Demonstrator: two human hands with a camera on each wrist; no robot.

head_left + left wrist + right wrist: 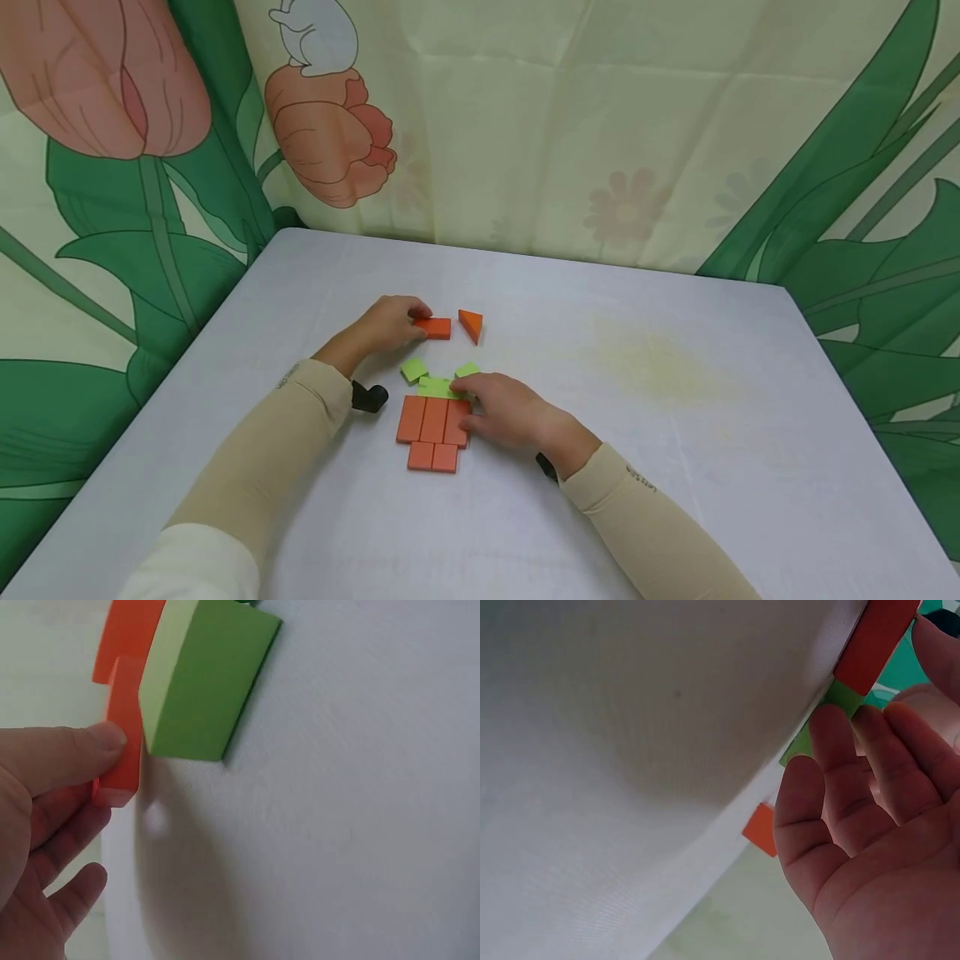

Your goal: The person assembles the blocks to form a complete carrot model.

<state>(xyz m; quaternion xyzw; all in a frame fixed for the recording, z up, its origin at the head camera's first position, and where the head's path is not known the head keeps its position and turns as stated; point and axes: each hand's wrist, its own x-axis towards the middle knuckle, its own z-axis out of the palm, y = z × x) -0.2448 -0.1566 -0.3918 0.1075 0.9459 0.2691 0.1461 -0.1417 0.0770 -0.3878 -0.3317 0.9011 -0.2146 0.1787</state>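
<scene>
On the white table (675, 433), left hand (382, 327) pinching flat orange rectangular block (435, 328), right hand (502, 412) spread on green pieces (438, 385).

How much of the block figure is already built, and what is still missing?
Already laid: five orange blocks flat in two rows, with green blocks above them. In hand: the left hand grips an orange rectangular block; the right hand rests on the figure. Still loose: an orange triangle.
</scene>
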